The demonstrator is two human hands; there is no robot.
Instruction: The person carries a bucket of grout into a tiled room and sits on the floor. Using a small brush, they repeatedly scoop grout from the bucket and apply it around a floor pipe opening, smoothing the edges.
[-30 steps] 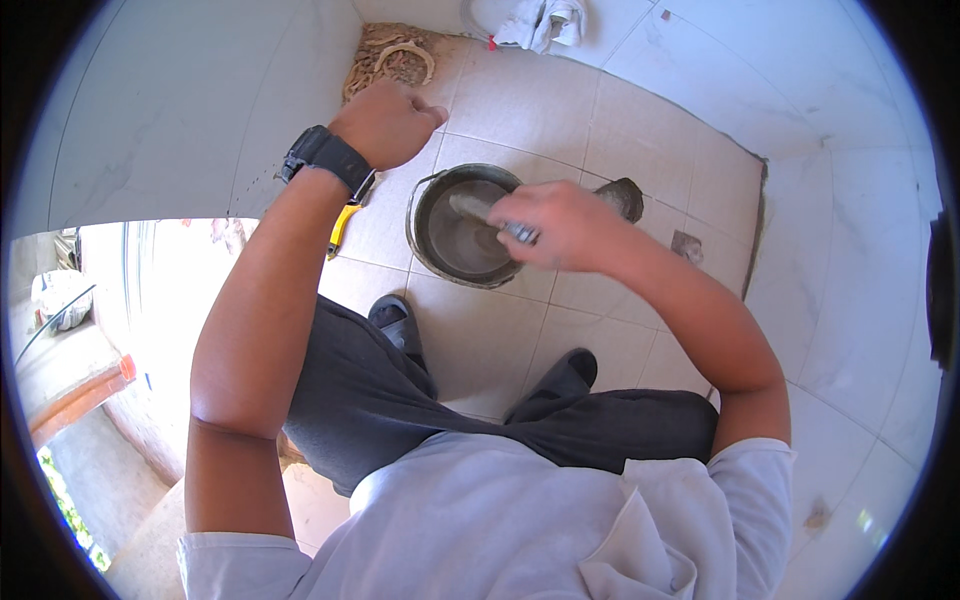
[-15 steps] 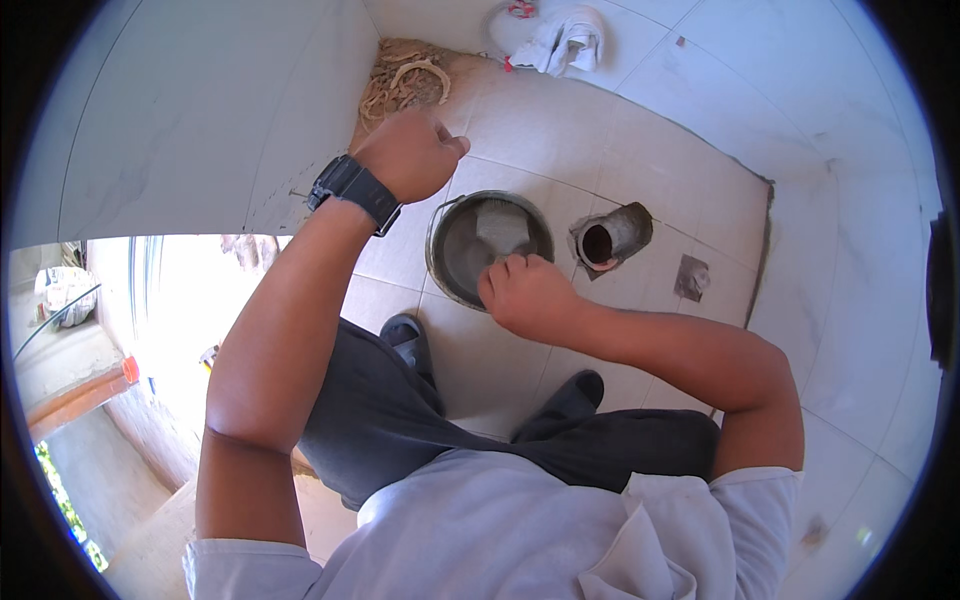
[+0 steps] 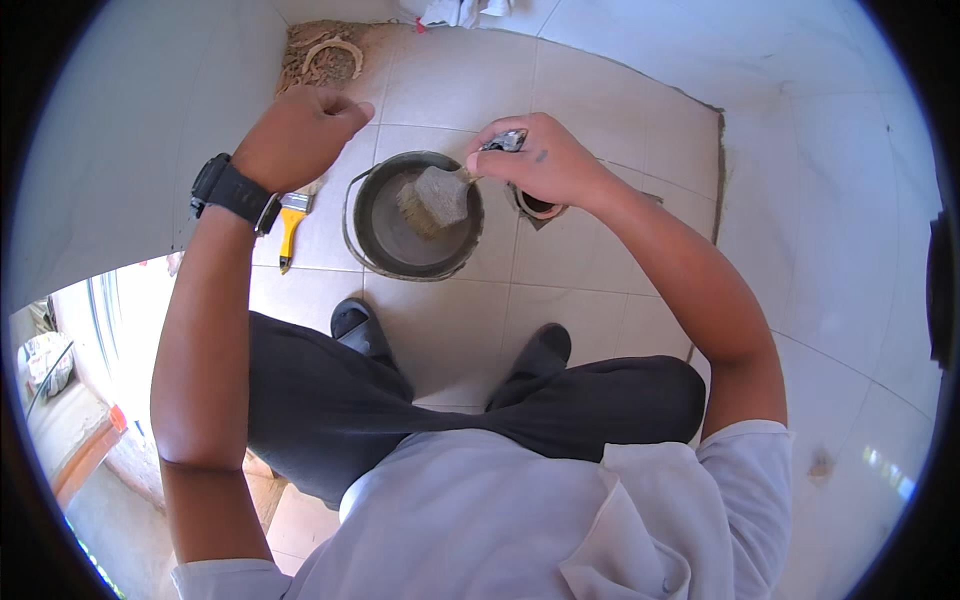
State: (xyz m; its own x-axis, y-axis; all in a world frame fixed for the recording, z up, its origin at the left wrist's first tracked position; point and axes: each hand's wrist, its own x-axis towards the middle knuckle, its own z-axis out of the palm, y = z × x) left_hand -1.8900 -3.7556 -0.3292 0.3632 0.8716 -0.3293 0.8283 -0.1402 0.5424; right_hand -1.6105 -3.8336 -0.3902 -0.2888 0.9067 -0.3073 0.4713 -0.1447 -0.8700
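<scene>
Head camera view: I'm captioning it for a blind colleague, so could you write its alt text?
A person's right hand holds a wide brush over a dark bucket with grey contents on a tiled floor. The left hand, a black watch on its wrist, is curled up left of the bucket, near a yellow-handled brush lying on the floor.

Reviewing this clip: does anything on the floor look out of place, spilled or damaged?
Yes, two spots. Loose brown debris is heaped in the far-left corner of the tiled floor, odd beside the tiling. Near the right hand, the open pipe has a jagged-looking surround. I see no obvious spill around the bucket.
</scene>
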